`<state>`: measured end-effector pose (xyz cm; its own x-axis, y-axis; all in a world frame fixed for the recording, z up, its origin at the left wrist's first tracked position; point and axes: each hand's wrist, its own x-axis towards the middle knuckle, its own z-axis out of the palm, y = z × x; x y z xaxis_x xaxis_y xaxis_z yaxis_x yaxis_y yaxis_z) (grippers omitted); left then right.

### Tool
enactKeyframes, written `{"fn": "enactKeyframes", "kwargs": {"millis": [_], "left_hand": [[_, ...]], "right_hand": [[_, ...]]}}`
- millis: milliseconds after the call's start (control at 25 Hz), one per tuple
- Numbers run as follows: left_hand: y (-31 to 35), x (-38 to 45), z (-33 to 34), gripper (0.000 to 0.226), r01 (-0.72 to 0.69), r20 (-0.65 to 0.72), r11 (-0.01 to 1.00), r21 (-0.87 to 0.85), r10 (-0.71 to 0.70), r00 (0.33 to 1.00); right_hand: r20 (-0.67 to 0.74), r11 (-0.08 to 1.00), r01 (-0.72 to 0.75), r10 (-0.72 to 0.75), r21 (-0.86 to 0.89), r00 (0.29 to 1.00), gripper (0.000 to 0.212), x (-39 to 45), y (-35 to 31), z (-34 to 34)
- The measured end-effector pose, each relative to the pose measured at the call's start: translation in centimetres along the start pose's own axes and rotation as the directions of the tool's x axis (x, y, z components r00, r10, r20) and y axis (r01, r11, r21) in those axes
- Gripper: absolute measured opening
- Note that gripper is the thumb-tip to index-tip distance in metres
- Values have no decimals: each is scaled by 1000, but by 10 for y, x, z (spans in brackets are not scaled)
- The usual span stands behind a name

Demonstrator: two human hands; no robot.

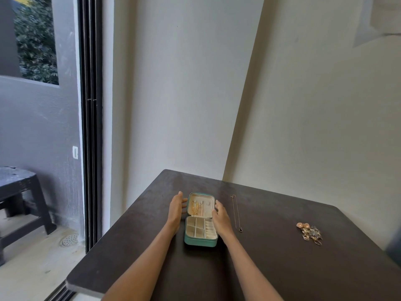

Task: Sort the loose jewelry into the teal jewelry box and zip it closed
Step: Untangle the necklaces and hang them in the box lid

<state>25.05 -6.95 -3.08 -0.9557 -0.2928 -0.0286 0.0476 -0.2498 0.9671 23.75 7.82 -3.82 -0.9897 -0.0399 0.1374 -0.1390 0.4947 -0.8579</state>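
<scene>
A teal jewelry box [200, 241] lies open on the dark desk [271, 268], its lid laid back flat toward the wall. Gold chains [196, 208] sit inside the lid; the cream compartments of the near half look bare. The left hand [176, 208] stands just beside the lid's left edge, fingers straight. The right hand [220, 215] rests against the lid's right edge, fingers loosely bent. To the right lies a thin necklace [237, 213], and well beyond it a small heap of jewelry [310, 233].
</scene>
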Motion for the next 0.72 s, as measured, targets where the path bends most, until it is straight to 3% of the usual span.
{"fn": "enactKeyframes", "kwargs": {"millis": [120,240,480,720], "left_hand": [[16,4,8,26,-120,-22,982,147,125,992],[39,5,40,24,-206,77,957,204,194,978],[28,37,135,32,-169,234,873,457,65,970],[-6,93,184,35,-78,201,782,619,-62,978]], "right_hand": [[-69,998,2,-6,-56,998,39,4,-8,-13],[-156,997,21,-33,-78,987,35,15,-13,-29],[-277,981,-104,55,-162,959,27,59,23,-73],[-246,924,-236,164,-302,955,34,118,63,-87]]}}
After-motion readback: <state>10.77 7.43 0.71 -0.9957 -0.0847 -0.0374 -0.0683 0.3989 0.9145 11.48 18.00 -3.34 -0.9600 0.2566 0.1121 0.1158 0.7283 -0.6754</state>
